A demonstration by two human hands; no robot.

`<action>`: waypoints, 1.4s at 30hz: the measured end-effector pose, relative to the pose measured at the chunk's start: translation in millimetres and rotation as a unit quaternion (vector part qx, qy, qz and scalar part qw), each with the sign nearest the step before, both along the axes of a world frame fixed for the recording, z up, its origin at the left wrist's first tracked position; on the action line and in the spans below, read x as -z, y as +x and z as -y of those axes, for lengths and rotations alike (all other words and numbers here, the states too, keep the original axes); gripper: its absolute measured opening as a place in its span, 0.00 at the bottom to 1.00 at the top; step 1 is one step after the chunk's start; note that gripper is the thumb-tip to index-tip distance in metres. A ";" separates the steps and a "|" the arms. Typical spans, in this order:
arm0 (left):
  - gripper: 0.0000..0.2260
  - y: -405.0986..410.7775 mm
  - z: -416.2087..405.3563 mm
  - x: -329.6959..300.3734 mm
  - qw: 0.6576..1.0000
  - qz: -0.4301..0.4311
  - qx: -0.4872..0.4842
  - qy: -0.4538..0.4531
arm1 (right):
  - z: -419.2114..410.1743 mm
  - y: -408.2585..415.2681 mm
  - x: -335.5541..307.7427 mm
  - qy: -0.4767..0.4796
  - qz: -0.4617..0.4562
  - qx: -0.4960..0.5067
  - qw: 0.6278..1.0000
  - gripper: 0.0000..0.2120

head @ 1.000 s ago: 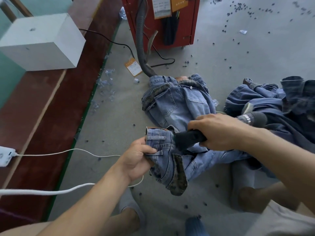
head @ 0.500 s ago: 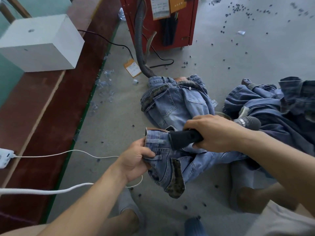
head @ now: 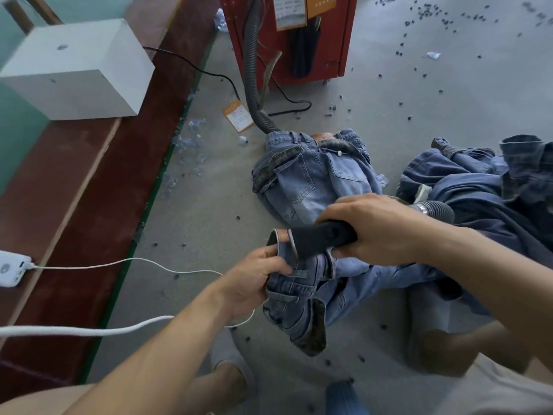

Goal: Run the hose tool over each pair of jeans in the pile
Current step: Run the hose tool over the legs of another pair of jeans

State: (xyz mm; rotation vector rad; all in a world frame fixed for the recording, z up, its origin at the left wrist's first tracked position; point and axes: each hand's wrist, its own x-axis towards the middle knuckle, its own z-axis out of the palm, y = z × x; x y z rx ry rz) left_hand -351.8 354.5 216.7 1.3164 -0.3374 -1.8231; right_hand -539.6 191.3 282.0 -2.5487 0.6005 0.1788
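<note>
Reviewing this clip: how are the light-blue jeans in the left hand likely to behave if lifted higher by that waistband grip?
Probably floppy: the light-blue jeans already sag and fold below the left hand, which grips only the waistband. The legs trail along the floor, so they would likely drag and swing. Denim bunched this thickly may feel fairly heavy for one hand.

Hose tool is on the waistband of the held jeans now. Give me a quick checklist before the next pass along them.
1. Right hand grips the hose tool: ok.
2. Left hand holds the light jeans at the waistband: ok.
3. Nozzle mouth flat on the denim: cannot tell, its underside is hidden.
4. Hose unkinked back to the red machine: cannot tell, partly under the jeans on the floor.
5. White cable apart from the nozzle: ok.
6. Dark jeans pile within view for later: ok.
</note>
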 end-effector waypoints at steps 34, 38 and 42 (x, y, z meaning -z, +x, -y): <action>0.34 -25.8 1.4 -1.3 0.973 0.193 0.072 -0.103 | 32.7 -19.0 -3.8 -0.020 -0.033 0.044 0.998 0.17; 0.38 -22.1 -0.4 4.9 0.966 0.199 0.104 -0.127 | 19.2 -10.0 0.8 -0.021 -0.045 0.023 0.998 0.17; 0.40 -22.1 -5.0 7.6 0.946 0.267 0.135 -0.124 | 24.6 -6.8 -8.6 0.012 0.022 0.048 0.999 0.18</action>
